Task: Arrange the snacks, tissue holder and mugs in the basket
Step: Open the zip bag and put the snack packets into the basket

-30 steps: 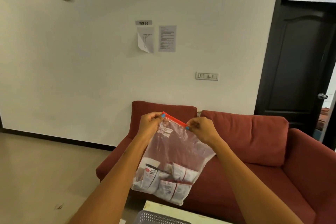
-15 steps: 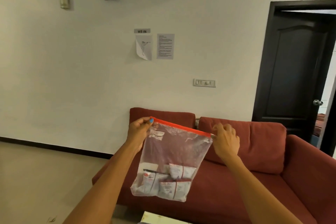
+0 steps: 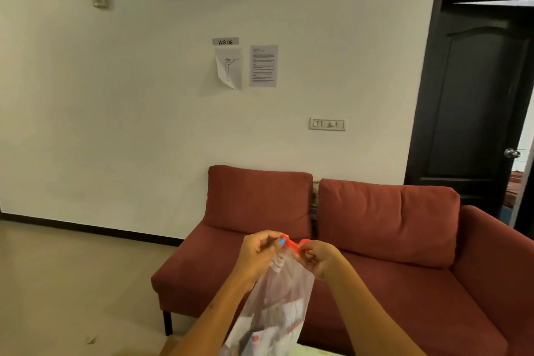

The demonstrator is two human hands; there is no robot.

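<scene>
Both my hands pinched on the red zip strip of the snack bag, held up in front of the sofa.

My left hand nips one end of the red zip strip, my right hand the other, close together. The clear snack bag hangs limp between my forearms, packets slumped at the bottom: light, soft, slippery film, I judge, best gripped by the stiffer strip. Red sofa behind; no basket visible.

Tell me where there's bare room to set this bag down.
The sofa seat is bare from its open left end to the right armrest. The floor left of it is open too. Both hands crowd the bag top.
</scene>
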